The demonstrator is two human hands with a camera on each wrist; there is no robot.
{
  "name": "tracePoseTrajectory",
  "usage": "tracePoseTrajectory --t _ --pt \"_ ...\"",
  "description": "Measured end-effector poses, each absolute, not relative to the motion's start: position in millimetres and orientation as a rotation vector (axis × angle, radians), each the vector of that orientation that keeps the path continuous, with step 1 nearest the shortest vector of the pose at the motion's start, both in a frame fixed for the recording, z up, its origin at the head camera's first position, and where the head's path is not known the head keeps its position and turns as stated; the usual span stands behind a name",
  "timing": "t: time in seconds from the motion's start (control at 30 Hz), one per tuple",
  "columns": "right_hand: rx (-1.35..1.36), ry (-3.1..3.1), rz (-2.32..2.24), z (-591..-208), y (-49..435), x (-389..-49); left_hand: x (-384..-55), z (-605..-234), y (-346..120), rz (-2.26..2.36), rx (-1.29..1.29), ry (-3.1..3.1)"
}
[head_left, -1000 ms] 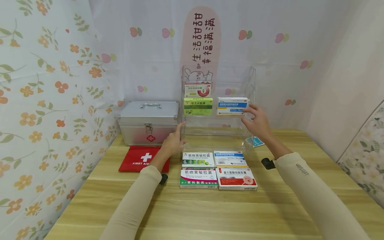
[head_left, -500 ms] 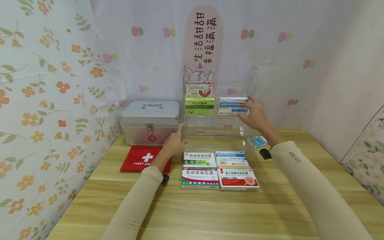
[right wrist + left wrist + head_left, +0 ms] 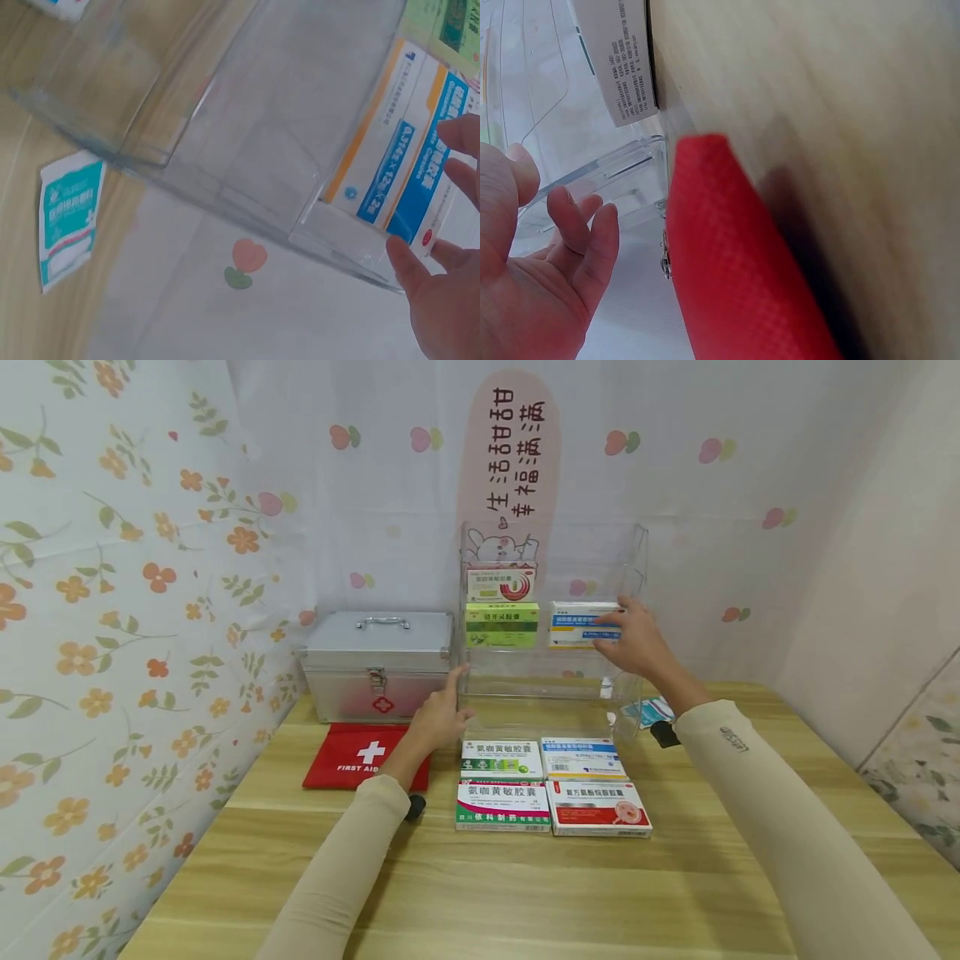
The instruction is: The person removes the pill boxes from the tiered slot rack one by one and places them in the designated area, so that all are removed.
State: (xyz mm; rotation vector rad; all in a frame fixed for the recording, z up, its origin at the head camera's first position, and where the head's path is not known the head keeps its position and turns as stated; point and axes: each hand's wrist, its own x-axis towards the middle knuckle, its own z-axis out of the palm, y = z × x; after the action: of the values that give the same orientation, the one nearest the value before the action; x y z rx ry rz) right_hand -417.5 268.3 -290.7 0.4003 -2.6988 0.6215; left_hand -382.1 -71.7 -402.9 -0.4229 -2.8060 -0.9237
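In the head view, my left hand (image 3: 440,718) is at the left side of a clear tiered display rack (image 3: 540,689), its index finger extended along the edge. In the left wrist view the rack's side panel passes between thumb and fingers. My right hand (image 3: 640,639) holds the right end of a white, blue and orange medicine box (image 3: 573,625) standing in a rack tier. Its fingers (image 3: 457,139) lie over the box's printed face. Left of that box stands a green medicine box (image 3: 502,627); a white box with a red swirl (image 3: 498,585) stands one tier higher.
Several medicine boxes (image 3: 502,806) lie in two rows before the rack. A silver first-aid case (image 3: 378,685) stands at left, behind a red first-aid pouch (image 3: 352,758). A teal and white sachet (image 3: 71,217) lies on the table (image 3: 480,902) by the rack's right side.
My right hand has shifted slightly left, its fingers now further over the face of the blue and white box. The left hand stays at the rack's side. The view has tilted slightly.
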Motion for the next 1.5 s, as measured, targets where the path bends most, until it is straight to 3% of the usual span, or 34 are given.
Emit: tracePoseTrajectory --t 0.7,1.5 --pt "0.484 -2.617 0.772 -288.0 274.5 -424.7 -383.0 -402.8 -71.8 -0.924 -0.414 -2.825" --pt "0.390 -2.422 0.920 -284.3 271.0 -420.6 -385.6 -404.4 -72.9 -0.935 -0.418 -2.824"
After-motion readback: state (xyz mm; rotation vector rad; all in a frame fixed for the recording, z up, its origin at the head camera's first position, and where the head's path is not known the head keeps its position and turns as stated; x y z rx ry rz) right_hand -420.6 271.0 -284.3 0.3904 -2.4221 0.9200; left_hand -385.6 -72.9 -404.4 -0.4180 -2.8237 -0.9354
